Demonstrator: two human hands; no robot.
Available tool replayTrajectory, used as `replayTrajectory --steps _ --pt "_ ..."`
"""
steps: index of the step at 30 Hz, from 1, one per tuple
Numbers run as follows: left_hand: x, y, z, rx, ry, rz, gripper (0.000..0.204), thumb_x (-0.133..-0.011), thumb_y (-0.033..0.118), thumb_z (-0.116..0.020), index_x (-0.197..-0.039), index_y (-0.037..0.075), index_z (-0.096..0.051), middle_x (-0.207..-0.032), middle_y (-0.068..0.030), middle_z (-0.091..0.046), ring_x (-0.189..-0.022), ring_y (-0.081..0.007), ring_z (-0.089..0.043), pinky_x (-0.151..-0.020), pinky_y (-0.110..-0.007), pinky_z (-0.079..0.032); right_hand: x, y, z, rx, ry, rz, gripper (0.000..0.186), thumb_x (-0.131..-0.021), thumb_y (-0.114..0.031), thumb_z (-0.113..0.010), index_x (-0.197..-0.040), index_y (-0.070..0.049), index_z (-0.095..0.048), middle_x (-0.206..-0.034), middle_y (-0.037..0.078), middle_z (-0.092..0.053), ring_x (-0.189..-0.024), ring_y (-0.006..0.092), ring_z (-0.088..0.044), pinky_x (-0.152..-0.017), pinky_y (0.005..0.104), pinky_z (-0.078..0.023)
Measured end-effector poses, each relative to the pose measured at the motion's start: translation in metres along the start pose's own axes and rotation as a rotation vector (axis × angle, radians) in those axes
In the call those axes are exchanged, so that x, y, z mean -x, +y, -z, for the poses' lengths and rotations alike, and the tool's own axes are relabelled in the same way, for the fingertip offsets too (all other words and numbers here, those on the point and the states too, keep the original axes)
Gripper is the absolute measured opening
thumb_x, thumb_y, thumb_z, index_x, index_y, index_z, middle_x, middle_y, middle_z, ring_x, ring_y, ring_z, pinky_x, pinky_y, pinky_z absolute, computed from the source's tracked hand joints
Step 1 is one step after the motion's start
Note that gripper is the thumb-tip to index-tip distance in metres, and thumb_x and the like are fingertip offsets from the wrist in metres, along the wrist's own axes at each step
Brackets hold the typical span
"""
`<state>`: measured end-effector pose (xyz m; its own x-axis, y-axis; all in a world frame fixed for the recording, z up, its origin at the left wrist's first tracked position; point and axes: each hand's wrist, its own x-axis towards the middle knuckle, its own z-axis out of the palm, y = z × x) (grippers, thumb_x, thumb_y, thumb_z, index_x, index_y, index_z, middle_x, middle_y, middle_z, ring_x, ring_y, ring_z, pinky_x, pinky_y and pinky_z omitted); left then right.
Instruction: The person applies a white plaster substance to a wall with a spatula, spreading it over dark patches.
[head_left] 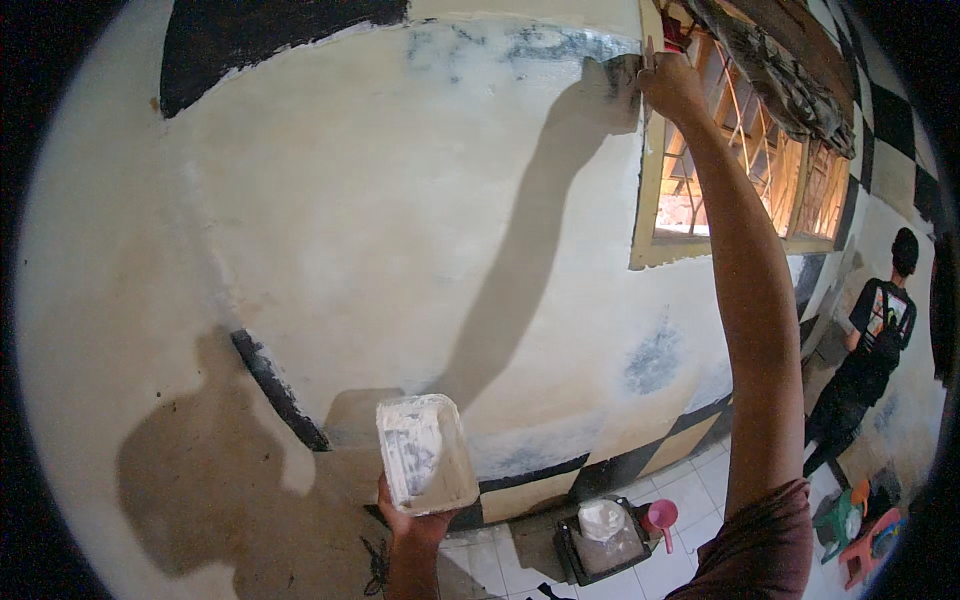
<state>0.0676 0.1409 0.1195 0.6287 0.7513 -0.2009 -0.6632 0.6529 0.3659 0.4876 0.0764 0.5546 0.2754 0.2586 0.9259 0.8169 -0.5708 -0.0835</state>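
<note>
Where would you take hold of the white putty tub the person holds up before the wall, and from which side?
Grip the white putty tub around its lower end, coming from beneath, as the left hand does now. Its mouth seems to face the camera and is smeared with white paste, so a hold from below probably keeps fingers clean and the opening free.

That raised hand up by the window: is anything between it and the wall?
Nothing visible: the right hand presses a flat tool against the wall beside the window frame. The left hand holds a tub lower down, clear of it.
</note>
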Motion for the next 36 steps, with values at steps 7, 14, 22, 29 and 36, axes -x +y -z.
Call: replayTrajectory --steps 7,14,22,29,36 --pt "0.020 0.014 0.007 0.011 -0.098 -0.117 0.054 -0.090 0.052 -0.037 -0.128 0.018 -0.054 -0.116 -0.0062 -0.063 -0.100 -0.0316 -0.064 -0.067 -0.053 -0.056 -0.007 -0.086 -0.045 -0.125 0.214 -0.001 0.033 -0.079 -0.033 -0.065 -0.095 -0.006 -0.070 -0.093 0.019 -0.070 -0.088 0.0363 -0.068 -0.079 0.0450 -0.054" --pt "0.018 0.004 -0.007 -0.213 -0.008 -0.352 0.056 -0.090 0.053 -0.038 -0.128 0.017 -0.054 -0.120 -0.0083 -0.060 -0.102 -0.0341 -0.062 -0.077 -0.058 -0.054 0.078 -0.342 -0.009 -0.638 0.005 0.353 0.023 -0.079 -0.013 -0.058 -0.097 -0.002 -0.066 -0.099 0.022 -0.066 -0.088 0.0383 -0.067 -0.076 0.0468 -0.055" --pt "0.014 0.012 0.008 -0.150 -0.156 -0.252 0.056 -0.089 0.054 -0.039 -0.127 0.018 -0.055 -0.119 -0.0069 -0.060 -0.106 -0.0324 -0.060 -0.075 -0.057 -0.053 0.071 -0.216 -0.018 -0.272 0.471 0.594 0.017 -0.079 -0.011 -0.058 -0.096 -0.010 -0.061 -0.097 0.012 -0.062 -0.085 0.0316 -0.065 -0.067 0.0428 -0.057" --pt "0.019 0.013 -0.003 -0.024 -0.090 -0.098 0.055 -0.089 0.054 -0.038 -0.127 0.019 -0.056 -0.119 -0.0043 -0.061 -0.107 -0.0301 -0.060 -0.080 -0.054 -0.052 0.036 -0.081 -0.036 0.188 0.594 0.775 0.022 -0.076 -0.011 -0.065 -0.098 -0.011 -0.066 -0.100 0.004 -0.054 -0.093 0.0226 -0.058 -0.077 0.0342 -0.055" --pt "0.018 0.014 -0.002 0.080 -0.030 -0.059 0.057 -0.089 0.055 -0.039 -0.130 0.018 -0.054 -0.125 -0.0053 -0.059 -0.111 -0.0306 -0.058 -0.087 -0.056 -0.049 0.029 -0.092 -0.043 0.216 0.464 0.738 0.020 -0.076 -0.009 -0.063 -0.096 -0.009 -0.066 -0.104 0.005 -0.056 -0.094 0.0236 -0.058 -0.079 0.0352 -0.056"
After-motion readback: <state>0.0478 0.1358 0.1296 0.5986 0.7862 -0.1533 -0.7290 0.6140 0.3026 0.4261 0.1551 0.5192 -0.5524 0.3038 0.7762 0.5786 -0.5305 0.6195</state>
